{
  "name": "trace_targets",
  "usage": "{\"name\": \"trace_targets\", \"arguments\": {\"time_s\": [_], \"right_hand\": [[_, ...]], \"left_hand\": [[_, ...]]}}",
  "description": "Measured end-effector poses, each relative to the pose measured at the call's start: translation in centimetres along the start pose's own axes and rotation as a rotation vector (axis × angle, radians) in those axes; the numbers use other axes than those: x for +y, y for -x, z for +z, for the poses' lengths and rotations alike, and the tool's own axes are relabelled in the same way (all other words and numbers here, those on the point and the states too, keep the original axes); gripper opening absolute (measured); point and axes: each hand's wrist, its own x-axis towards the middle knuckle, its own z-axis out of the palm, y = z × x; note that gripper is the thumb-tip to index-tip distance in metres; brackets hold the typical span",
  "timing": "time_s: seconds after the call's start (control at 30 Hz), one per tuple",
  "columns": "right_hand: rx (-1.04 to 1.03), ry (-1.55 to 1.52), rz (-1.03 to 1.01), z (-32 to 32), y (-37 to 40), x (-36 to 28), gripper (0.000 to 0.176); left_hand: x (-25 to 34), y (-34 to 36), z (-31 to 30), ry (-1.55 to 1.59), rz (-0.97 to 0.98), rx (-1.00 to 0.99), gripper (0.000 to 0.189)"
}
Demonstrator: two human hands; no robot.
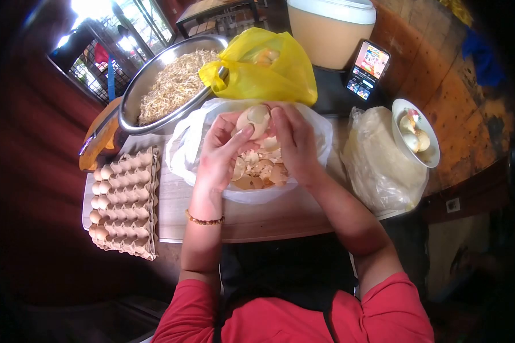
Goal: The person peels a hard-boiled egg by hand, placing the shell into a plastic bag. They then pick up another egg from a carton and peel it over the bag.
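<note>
My left hand holds an egg with an opening in its shell, the thumb across its lower side. My right hand is at the egg's right side, fingers bent together; what they pinch, if anything, is too small to make out. Both hands are above an open white plastic bag with broken eggshells in it. At the left stands a carton egg tray, with several whole eggs along its left side.
Behind the hands are a steel bowl of husk-like material and a tied yellow bag. A lidded bucket and a phone stand farther back. To the right are a clear plastic bag and a white bowl holding food pieces.
</note>
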Motion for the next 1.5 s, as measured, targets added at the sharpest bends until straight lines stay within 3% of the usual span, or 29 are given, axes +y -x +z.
{"name": "trace_targets", "arguments": {"time_s": [0.17, 0.27, 0.37, 0.9, 1.2, 1.27, 1.4, 1.5], "right_hand": [[-0.046, 0.012, -0.014, 0.4, 0.1, 0.1, 0.028], [-0.039, 0.081, -0.046, 0.4, 0.2, 0.0, 0.029], [-0.012, 0.093, -0.065, 0.5, 0.3, 0.2, 0.028], [0.079, 0.223, -0.119, -0.1, -0.3, 0.5, 0.018], [0.173, 0.287, -0.122, -0.5, -0.7, 0.5, 0.02], [0.177, 0.279, -0.108, -0.5, -0.8, 0.5, 0.02], [0.163, 0.297, -0.102, -0.4, -0.6, 0.4, 0.019], [0.073, 0.266, -0.087, -0.5, -0.5, -0.2, 0.016]], "left_hand": [[-1.8, -0.5, 0.3, -0.108, 0.234, 0.049, 0.034], [-1.2, -0.1, 0.3, -0.366, 0.199, 0.071, 0.037], [-1.4, -0.1, 0.1, -0.39, 0.23, 0.065, 0.039], [-1.4, -0.1, 0.5, -0.196, 0.179, 0.001, 0.033], [-0.8, -0.2, -0.6, 0.035, 0.048, -0.067, 0.032], [-0.5, -0.2, -0.6, 0.203, -0.042, -0.135, 0.031], [-0.2, 0.0, -0.1, 0.211, -0.092, -0.098, 0.032], [-1.1, 0.0, -0.8, -0.004, -0.006, -0.038, 0.033]]}}
